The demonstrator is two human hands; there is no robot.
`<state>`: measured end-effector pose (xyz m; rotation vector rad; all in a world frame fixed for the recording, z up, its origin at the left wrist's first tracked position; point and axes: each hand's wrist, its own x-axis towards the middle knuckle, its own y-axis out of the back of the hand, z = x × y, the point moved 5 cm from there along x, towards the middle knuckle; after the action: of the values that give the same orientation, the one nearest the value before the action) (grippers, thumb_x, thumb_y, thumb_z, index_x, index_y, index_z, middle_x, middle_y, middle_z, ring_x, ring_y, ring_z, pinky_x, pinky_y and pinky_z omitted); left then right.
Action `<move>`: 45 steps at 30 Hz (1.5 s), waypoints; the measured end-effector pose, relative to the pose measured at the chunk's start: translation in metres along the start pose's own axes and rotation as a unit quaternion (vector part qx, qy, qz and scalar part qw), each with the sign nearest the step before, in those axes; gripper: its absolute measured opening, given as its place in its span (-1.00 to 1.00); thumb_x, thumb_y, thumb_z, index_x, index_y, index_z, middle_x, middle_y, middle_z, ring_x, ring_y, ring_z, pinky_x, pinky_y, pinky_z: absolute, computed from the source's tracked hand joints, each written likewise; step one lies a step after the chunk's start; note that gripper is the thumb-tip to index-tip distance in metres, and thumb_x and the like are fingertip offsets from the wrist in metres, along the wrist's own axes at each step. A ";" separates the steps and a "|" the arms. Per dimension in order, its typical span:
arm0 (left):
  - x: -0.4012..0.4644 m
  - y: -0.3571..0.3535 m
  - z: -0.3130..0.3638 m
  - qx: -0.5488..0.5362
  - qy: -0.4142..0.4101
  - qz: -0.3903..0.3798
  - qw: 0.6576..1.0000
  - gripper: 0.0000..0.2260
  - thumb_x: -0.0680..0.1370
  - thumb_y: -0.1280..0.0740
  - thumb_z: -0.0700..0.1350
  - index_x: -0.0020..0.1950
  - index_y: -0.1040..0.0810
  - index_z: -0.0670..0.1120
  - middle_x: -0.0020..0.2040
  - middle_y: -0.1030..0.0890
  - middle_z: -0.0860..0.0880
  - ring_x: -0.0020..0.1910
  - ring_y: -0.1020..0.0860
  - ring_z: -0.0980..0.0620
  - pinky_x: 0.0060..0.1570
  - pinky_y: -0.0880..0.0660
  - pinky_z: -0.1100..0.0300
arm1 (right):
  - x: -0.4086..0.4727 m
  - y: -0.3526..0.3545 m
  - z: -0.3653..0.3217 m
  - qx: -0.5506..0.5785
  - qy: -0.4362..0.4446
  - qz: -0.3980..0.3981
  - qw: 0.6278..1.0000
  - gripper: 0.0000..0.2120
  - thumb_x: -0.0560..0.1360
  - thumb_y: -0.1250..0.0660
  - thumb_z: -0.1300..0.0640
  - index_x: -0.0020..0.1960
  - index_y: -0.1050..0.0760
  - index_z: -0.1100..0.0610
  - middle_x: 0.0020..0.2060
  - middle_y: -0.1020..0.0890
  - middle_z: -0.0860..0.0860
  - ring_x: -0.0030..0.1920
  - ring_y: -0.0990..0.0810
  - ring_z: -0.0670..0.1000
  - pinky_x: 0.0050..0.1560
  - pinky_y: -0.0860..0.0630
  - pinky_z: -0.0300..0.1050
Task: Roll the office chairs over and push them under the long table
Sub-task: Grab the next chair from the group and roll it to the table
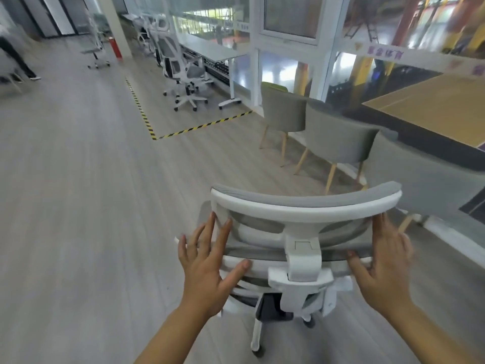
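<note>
A white-framed office chair (301,206) with grey mesh and a grey padded headrest stands right in front of me, seen from behind. My left hand (207,266) lies on the left edge of its backrest, fingers spread, thumb on the frame. My right hand (380,261) rests against the right edge, fingers apart. Neither hand is closed around the frame. The long white table (210,48) runs along the glass wall at the far middle. Another white office chair (183,72) stands beside it, and one more white office chair (160,24) sits farther back.
Yellow-black tape (147,119) marks a floor zone before the table. Two grey wooden-legged chairs (338,143) stand at right beside a dark platform with a wooden top (435,106). A rolling stand (97,51), a red extinguisher (115,48) and a person's legs (18,64) are at far left.
</note>
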<state>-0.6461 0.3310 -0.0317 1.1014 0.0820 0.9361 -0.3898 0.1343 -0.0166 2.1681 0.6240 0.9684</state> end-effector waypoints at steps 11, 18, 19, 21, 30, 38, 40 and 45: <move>0.129 0.028 -0.161 0.004 0.034 0.025 0.999 -0.42 0.61 0.01 0.26 0.61 0.02 0.16 0.62 0.06 0.17 0.58 -0.02 0.07 0.51 0.21 -0.16 | 0.135 -0.145 -0.085 0.001 0.014 0.011 1.000 -0.25 0.52 -0.06 -0.26 0.60 0.09 -0.03 0.59 -0.07 -0.03 0.54 -0.05 -0.09 0.47 -0.02 0.31; 0.241 0.044 -0.274 -0.006 0.074 0.064 0.995 -0.50 0.64 0.07 0.22 0.59 -0.01 0.23 0.60 -0.03 0.20 0.52 -0.01 0.32 0.53 0.21 -0.06 | 0.249 -0.256 -0.136 0.003 0.028 -0.002 1.000 -0.24 0.50 -0.12 -0.20 0.60 0.02 0.07 0.57 -0.15 0.06 0.50 -0.24 0.11 0.42 -0.09 0.35; 0.258 0.047 -0.292 -0.008 0.078 0.071 0.994 -0.50 0.64 0.06 0.21 0.59 -0.02 0.24 0.59 -0.04 0.22 0.51 -0.01 0.35 0.53 0.21 -0.04 | 0.267 -0.274 -0.145 0.005 0.031 -0.004 0.999 -0.24 0.50 -0.12 -0.20 0.60 0.01 0.07 0.57 -0.14 0.04 0.49 -0.25 0.12 0.41 -0.09 0.36; 0.294 0.053 -0.328 -0.015 0.090 0.080 0.993 -0.52 0.63 0.03 0.20 0.58 -0.04 0.28 0.57 -0.06 0.25 0.50 -0.03 0.37 0.53 0.19 -0.02 | 0.303 -0.310 -0.164 0.011 0.034 -0.015 0.999 -0.23 0.50 -0.11 -0.22 0.60 0.03 0.04 0.58 -0.09 -0.01 0.49 -0.25 0.12 0.41 -0.07 0.37; 0.465 0.081 -0.490 0.008 0.149 0.054 0.987 -0.53 0.61 0.06 0.11 0.53 0.01 0.35 0.56 -0.22 0.16 0.53 -0.17 0.14 0.53 0.09 -0.11 | 0.466 -0.466 -0.246 -0.008 0.070 -0.096 0.993 -0.36 0.53 -0.01 -0.29 0.57 -0.12 -0.12 0.59 0.01 0.07 0.51 -0.14 0.10 0.42 0.08 0.27; 0.607 0.095 -0.635 0.031 0.151 0.069 0.986 -0.52 0.60 0.12 0.15 0.52 0.11 0.37 0.56 -0.22 0.11 0.53 -0.13 0.09 0.53 0.14 -0.12 | 0.609 -0.607 -0.309 -0.039 0.060 -0.131 0.989 -0.40 0.53 0.07 -0.36 0.54 -0.05 -0.29 0.59 0.16 -0.03 0.38 -0.32 0.16 0.45 0.13 0.18; 0.642 0.099 -0.672 0.027 0.153 0.068 0.985 -0.51 0.60 0.12 0.15 0.52 0.13 0.39 0.57 -0.18 0.12 0.55 -0.10 0.06 0.53 0.18 -0.09 | 0.644 -0.640 -0.326 -0.042 0.065 -0.138 0.987 -0.39 0.52 0.10 -0.42 0.54 -0.04 -0.30 0.58 0.18 -0.05 0.47 -0.25 0.13 0.46 0.15 0.18; 0.723 0.113 -0.758 0.015 0.153 0.056 0.987 -0.52 0.61 0.11 0.16 0.51 0.17 0.41 0.60 -0.10 0.12 0.57 0.01 0.07 0.48 0.31 0.01 | 0.729 -0.718 -0.372 -0.043 0.060 -0.154 0.985 -0.28 0.41 0.13 -0.57 0.51 -0.04 -0.36 0.58 0.18 -0.05 0.58 0.19 0.03 0.48 0.08 0.30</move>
<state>-0.6279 1.3847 -0.0424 0.9912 0.2881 1.2046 -0.3417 1.2213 -0.0280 1.8781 0.9257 0.9431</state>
